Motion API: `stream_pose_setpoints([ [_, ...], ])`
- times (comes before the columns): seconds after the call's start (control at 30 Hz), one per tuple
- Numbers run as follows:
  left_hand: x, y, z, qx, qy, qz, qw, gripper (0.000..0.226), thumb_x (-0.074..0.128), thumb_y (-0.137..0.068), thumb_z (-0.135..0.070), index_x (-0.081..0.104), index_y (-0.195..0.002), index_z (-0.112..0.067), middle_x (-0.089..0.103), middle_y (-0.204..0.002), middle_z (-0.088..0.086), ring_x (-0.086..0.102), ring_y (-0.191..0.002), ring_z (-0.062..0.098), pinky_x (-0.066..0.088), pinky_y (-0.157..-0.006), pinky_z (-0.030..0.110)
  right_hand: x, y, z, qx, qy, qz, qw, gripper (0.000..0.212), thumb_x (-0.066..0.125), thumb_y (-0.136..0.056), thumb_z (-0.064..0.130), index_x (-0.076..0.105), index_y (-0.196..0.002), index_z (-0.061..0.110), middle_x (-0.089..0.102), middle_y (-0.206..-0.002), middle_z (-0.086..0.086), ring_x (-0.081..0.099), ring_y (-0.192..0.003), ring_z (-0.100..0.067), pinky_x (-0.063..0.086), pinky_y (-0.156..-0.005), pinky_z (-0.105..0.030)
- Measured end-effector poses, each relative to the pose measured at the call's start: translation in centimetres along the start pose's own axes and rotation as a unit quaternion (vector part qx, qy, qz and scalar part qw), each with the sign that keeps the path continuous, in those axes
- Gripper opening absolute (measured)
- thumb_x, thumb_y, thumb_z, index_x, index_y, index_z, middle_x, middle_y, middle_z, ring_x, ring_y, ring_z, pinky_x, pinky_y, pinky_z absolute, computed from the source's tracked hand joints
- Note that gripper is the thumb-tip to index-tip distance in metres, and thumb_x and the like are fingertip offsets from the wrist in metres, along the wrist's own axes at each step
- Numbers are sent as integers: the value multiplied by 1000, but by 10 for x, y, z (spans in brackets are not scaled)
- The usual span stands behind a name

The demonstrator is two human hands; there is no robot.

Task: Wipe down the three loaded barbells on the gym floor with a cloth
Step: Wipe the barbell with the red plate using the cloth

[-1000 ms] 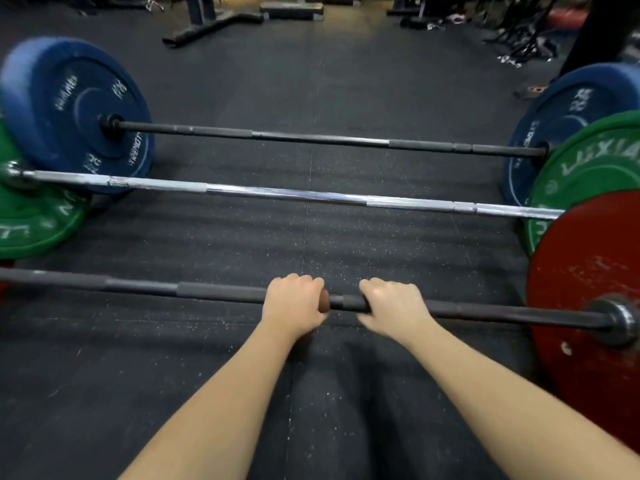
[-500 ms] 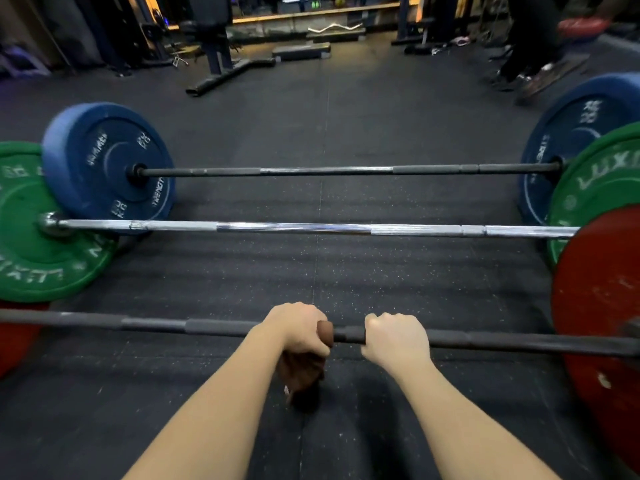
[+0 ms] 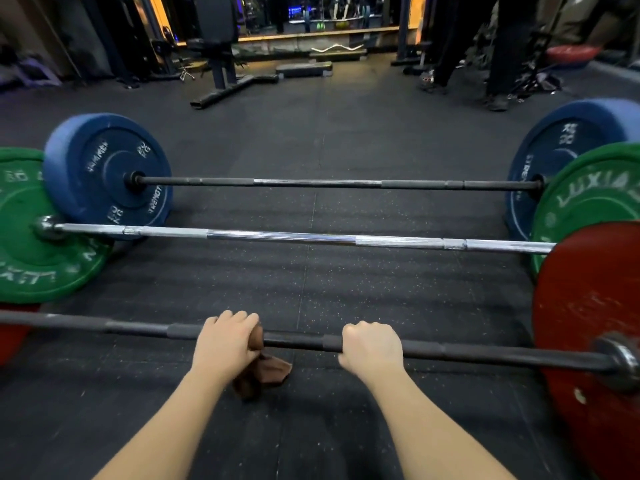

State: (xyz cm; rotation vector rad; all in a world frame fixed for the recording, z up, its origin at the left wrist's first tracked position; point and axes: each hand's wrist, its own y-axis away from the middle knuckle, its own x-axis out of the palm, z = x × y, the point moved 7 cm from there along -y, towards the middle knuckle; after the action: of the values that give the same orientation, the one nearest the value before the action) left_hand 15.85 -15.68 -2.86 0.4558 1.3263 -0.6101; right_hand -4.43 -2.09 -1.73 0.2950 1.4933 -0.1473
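Both hands are on the near barbell [image 3: 485, 355], a dark bar lying on the gym floor [image 3: 311, 292]. The left hand [image 3: 225, 341] has its grip curled over the bar with the brown cloth [image 3: 266, 372] pinched between palm and bar. Most of the cloth is hidden under that hand, and a loose end hangs below the bar; we can't tell if it touches the floor. The right hand [image 3: 372, 348] has its grip wrapped bare round the same bar, just beside the left, fingertips hidden behind it.

This bar's right red plate [image 3: 588, 323] is cut off at the frame edge, and the left one is barely in frame. Behind lies the chrome barbell [image 3: 277, 235] with green plates [image 3: 34, 237], both cropped. Farthest is the black barbell [image 3: 311, 182] with blue plates [image 3: 107, 174], the right one partly hidden by green. In the blurry background we see a person's legs [image 3: 502, 46], cut off above.
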Motion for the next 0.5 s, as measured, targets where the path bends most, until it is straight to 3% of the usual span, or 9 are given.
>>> stream_pose_setpoints([
  [0.17, -13, -4, -19, 16, -7, 54, 998, 41, 66, -83, -53, 51, -114, -30, 60, -115, -9, 54, -112, 21, 40, -90, 37, 2, 0, 0, 10, -1, 5, 1000, 12, 54, -92, 28, 47, -90, 19, 69, -102, -3, 66, -93, -29, 37, -68, -34],
  [0.37, -35, -8, -132, 128, 48, 47, 989, 41, 62, -88, -42, 46, -120, -22, 56, -123, -1, 51, -114, 27, 36, -86, 40, 4, -2, 0, 17, 30, -6, 999, 19, 55, -90, 29, 64, -104, 19, 70, -105, -3, 67, -97, -29, 37, -70, -35],
  [0.5, -33, -15, -120, 147, 55, 49, 986, 37, 64, -87, -38, 45, -116, -24, 56, -118, -3, 52, -111, 26, 36, -82, 39, 2, -3, 0, 24, 34, -11, 999, 21, 54, -89, 32, 64, -102, 19, 70, -104, -3, 67, -97, -29, 36, -71, -35],
])
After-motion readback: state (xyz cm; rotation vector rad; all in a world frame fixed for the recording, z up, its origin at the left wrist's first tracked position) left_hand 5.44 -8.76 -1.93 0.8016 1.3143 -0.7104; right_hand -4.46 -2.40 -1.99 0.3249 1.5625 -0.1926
